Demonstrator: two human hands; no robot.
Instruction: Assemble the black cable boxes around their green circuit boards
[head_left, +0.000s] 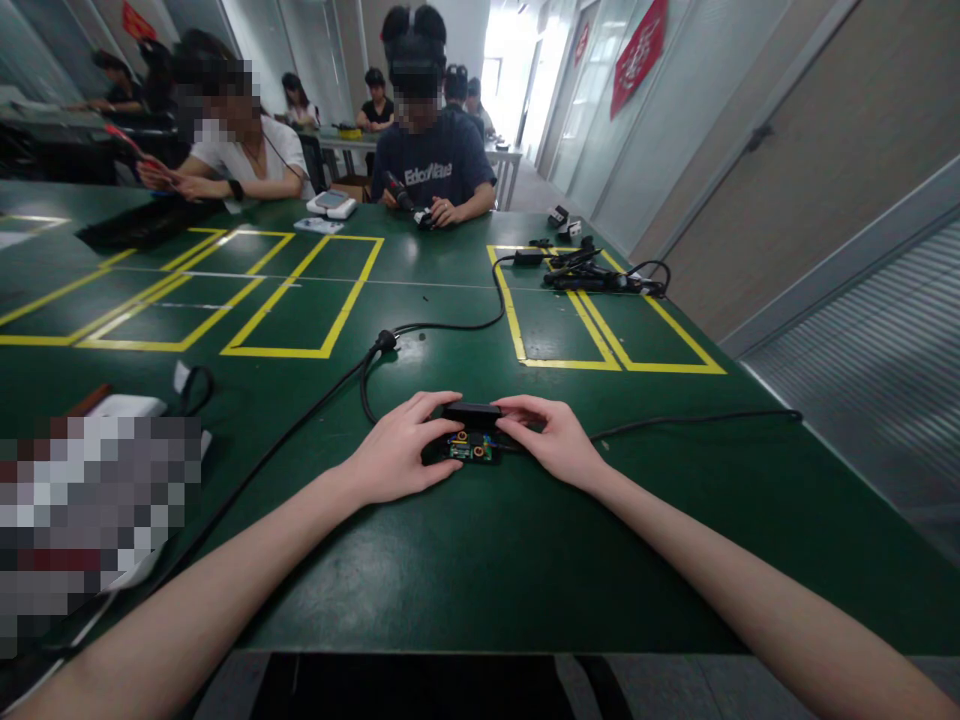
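In the middle of the near table lies a small power adapter with its case apart. Its circuit board (471, 450) faces up, with copper-coloured coils showing, in a black lower shell. Just beyond the board, a black case cover (474, 413) is tilted up between both hands. My left hand (401, 450) is closed on the cover's left end, and its lower fingers reach the board's left edge. With bent fingers, my right hand (551, 435) pinches the cover's right end. Black cables (705, 417) run out from behind both hands.
Yellow tape outlines (328, 350) mark the green table (420, 590). A black plug (386, 341) lies beyond my left hand. Bundled adapters and cables (592, 270) sit back right. A blurred-out stack (97, 510) is at left. Across the table, a person (435, 150) handles a dark tool (399, 190).
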